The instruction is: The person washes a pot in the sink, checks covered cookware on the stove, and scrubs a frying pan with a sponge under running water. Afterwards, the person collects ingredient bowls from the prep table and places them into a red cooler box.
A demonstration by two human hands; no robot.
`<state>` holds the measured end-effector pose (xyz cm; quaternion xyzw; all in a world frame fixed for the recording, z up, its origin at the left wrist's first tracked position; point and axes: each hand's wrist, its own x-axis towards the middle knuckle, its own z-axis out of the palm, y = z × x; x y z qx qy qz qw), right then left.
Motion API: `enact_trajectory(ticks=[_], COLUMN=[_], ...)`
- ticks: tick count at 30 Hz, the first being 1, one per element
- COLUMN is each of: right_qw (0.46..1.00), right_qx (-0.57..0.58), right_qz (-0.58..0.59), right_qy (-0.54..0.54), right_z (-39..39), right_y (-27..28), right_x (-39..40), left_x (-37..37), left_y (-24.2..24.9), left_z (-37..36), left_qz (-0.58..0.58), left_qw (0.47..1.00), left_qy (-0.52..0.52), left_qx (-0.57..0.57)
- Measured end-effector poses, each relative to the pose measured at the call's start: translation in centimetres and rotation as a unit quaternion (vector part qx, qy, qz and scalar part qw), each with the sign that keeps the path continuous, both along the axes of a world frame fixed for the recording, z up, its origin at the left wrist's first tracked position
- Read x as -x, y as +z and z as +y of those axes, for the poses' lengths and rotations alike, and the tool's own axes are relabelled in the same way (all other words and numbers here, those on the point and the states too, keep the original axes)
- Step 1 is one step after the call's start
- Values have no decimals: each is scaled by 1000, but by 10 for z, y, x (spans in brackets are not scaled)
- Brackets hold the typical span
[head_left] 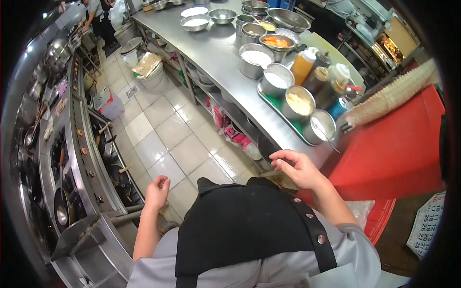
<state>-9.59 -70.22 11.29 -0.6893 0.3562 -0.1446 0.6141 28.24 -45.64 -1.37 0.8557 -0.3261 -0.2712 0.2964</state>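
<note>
Left hand [157, 191] hangs low over the tiled floor [163, 139], fingers loosely curled, holding nothing, near the stove edge [91, 182]. Right hand [297, 167] is raised at the steel counter's [216, 53] near edge, fingers half-curled, empty, just short of the tray [288, 126] of seasoning tins and beside the red board [398, 149]. Only legible writing: calendar [427, 223] numerals at lower right; bottle labels are too small to read.

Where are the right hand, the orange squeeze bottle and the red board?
right hand [298, 168], head view, back of the hand
orange squeeze bottle [303, 67], head view, its body
red board [394, 149], head view, bare top surface
</note>
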Motion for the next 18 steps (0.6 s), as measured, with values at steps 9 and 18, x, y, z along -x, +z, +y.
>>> enact_trajectory(ticks=[9,18], right_qw=[995,969], right_qx=[-63,-157], right_qz=[-72,-150], right_qy=[-7,-117], right_z=[-83,-143], right_y=[-21,-32], right_x=[-64,-75], left_x=[-52,-105], left_y=[6,47], left_z=[-117,-245], left_qz=[-30,-88], left_qw=[997,986], left_qy=[-70,-127], left_qx=[-10,-68])
